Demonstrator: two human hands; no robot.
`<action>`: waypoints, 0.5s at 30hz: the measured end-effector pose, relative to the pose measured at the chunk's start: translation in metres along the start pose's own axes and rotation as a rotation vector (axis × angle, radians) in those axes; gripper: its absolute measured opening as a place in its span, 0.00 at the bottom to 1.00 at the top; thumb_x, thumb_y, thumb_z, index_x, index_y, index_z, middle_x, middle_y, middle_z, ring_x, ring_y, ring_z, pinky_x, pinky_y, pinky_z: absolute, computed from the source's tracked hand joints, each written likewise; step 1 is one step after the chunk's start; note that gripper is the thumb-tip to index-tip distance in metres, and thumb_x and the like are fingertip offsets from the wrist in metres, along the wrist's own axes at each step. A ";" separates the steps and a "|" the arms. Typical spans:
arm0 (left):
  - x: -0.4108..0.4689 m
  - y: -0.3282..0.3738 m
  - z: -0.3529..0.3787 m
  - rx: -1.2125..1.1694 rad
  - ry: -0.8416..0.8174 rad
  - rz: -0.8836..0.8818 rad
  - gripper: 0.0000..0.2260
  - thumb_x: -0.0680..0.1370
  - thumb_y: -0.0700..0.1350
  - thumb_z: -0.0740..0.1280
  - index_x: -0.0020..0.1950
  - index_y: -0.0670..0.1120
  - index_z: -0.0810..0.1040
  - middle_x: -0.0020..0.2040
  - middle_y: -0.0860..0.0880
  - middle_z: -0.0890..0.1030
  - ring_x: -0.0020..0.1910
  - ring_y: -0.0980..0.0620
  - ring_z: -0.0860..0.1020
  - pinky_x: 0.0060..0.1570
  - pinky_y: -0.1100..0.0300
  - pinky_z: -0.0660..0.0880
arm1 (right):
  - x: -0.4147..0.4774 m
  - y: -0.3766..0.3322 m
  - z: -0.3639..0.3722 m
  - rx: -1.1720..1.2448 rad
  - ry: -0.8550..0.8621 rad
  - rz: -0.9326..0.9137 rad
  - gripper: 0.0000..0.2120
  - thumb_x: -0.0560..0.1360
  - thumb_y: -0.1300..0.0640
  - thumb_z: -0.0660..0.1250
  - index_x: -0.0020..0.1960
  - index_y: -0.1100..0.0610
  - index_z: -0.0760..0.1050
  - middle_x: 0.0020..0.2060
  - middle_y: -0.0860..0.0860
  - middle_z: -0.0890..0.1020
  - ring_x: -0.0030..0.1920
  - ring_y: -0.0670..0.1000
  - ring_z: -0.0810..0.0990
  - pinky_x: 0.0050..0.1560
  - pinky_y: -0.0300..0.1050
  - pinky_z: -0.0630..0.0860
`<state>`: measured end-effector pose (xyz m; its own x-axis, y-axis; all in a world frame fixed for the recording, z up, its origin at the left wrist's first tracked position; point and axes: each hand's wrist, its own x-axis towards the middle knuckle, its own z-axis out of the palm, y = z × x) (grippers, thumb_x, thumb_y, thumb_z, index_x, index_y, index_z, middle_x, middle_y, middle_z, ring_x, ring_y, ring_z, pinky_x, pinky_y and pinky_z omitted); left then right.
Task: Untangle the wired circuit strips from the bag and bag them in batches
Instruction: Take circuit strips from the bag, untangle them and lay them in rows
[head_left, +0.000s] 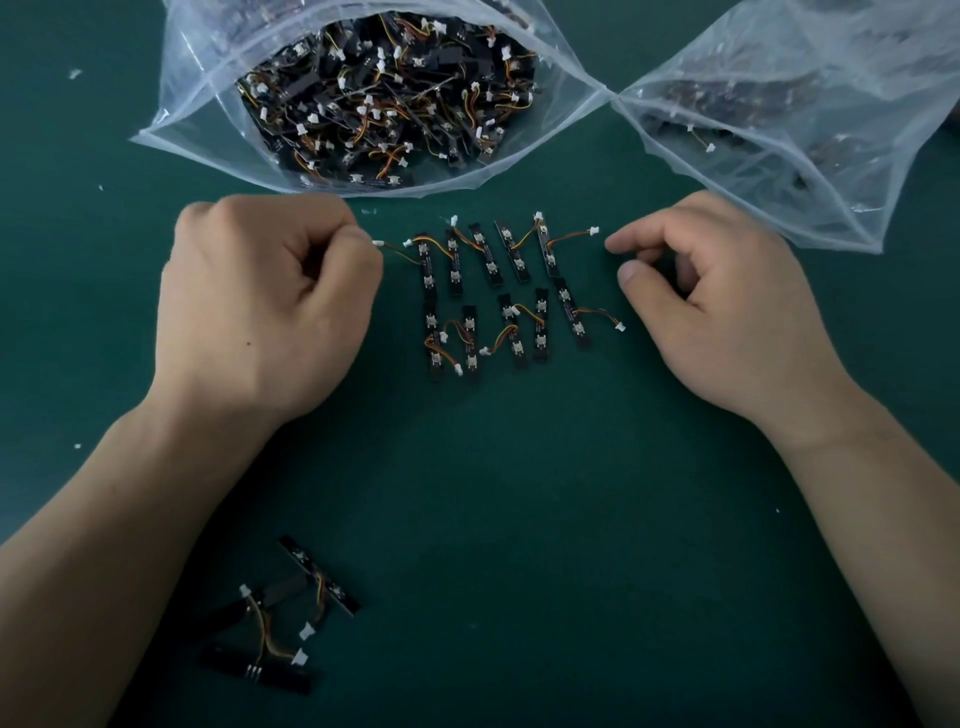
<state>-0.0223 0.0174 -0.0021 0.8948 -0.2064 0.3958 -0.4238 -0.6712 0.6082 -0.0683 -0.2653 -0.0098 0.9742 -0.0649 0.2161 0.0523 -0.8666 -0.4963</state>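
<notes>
Green table (519, 519), everything sits on it. Big clear zip bag (195, 78) top centre, mouth open toward the camera, packed with tangled wired circuit strips (374, 98): black boards, orange/yellow leads, white plugs. Second clear bag (831, 208) top right, touching the first at the corner, dark strips inside, blurred through the plastic. Left hand (265, 301) rests on the table just below the big bag, curled tight, index and thumb pinching the white connector (378, 243) on the lead of the leftmost laid-out strip. Right hand (717, 312) rests opposite, fingers loosely curled, narrow gap between index tip and thumb, nothing in it, index tip near the plug of the rightmost top strip but apart from it. Between the hands: sorted batch (498, 296), ten strips flat in two rows of five, boards roughly parallel, leads crossing neighbours. Small loose cluster (280, 623) of a few strips bottom left, beside the left forearm. White scraps (75, 73) scattered at the left edge.
</notes>
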 end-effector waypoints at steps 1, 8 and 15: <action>0.001 0.000 0.000 0.003 0.009 -0.012 0.14 0.75 0.42 0.60 0.31 0.38 0.65 0.27 0.41 0.61 0.29 0.35 0.63 0.26 0.52 0.61 | 0.000 0.000 0.000 -0.003 -0.001 0.003 0.09 0.80 0.57 0.69 0.57 0.49 0.84 0.42 0.35 0.73 0.45 0.36 0.76 0.46 0.28 0.68; 0.001 -0.005 0.003 0.061 0.008 -0.068 0.14 0.74 0.47 0.60 0.33 0.38 0.74 0.27 0.38 0.69 0.31 0.32 0.70 0.29 0.44 0.72 | 0.000 0.001 0.001 -0.011 -0.004 0.015 0.08 0.80 0.56 0.69 0.56 0.47 0.83 0.43 0.36 0.75 0.44 0.34 0.76 0.43 0.25 0.64; 0.001 -0.007 0.007 0.104 0.000 -0.109 0.16 0.75 0.51 0.62 0.39 0.39 0.81 0.26 0.42 0.73 0.30 0.35 0.72 0.31 0.45 0.76 | 0.000 0.001 0.001 -0.004 -0.006 0.019 0.09 0.80 0.57 0.69 0.57 0.48 0.83 0.44 0.36 0.75 0.43 0.34 0.75 0.43 0.25 0.64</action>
<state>-0.0176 0.0169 -0.0107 0.9346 -0.1285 0.3317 -0.3077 -0.7599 0.5726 -0.0683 -0.2656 -0.0110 0.9763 -0.0787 0.2015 0.0327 -0.8671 -0.4971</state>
